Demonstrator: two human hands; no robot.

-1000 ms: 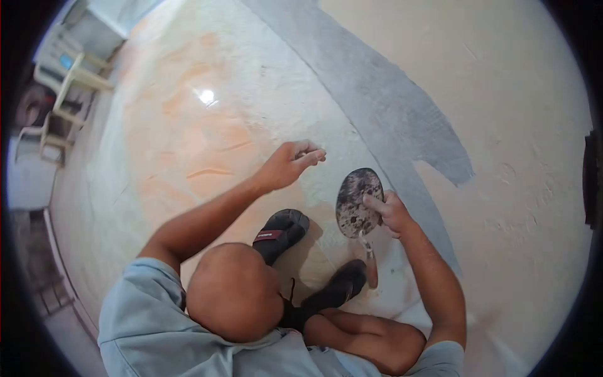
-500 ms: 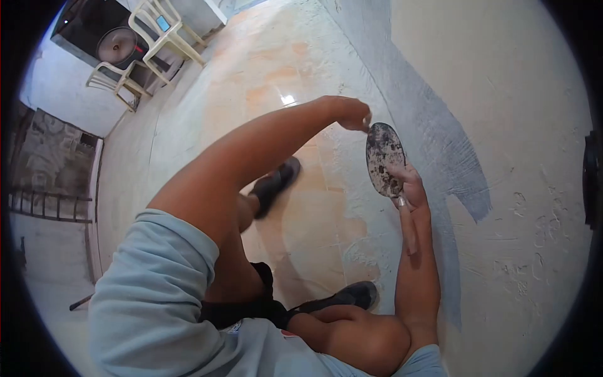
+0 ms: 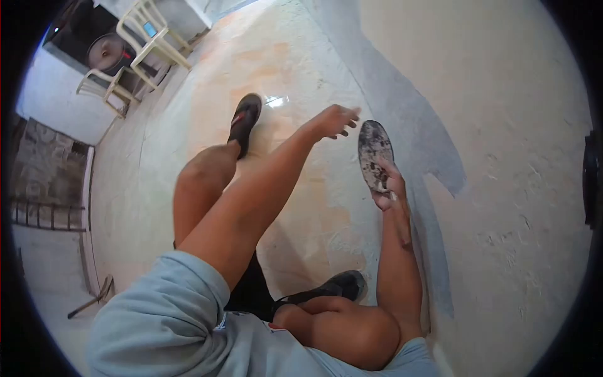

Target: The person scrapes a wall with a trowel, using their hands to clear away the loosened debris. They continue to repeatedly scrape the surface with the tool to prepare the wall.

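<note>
My right hand (image 3: 392, 182) grips an oval trowel (image 3: 375, 149) by the lower part of its blade. The blade is dark and blotched with pale plaster. Its brown handle (image 3: 405, 229) points back along my right forearm. Just left of the blade's tip, apart from it, my left hand (image 3: 335, 122) hangs with its fingers spread and nothing visible in them. Beyond the trowel is the lower wall (image 3: 433, 135), where a grey band borders the paler surface.
Pale smears mark the tiled floor (image 3: 295, 195). My black shoes (image 3: 245, 122) are on it, one stretched forward. Two plastic chairs (image 3: 151, 47) and a fan (image 3: 108, 55) stand at the far left. A phone (image 3: 149, 29) rests on one chair.
My left hand has drawn leftward from the trowel's tip, and its fingers have spread. One foot has moved forward. The trowel stays in my right hand; the view has shifted slightly.
</note>
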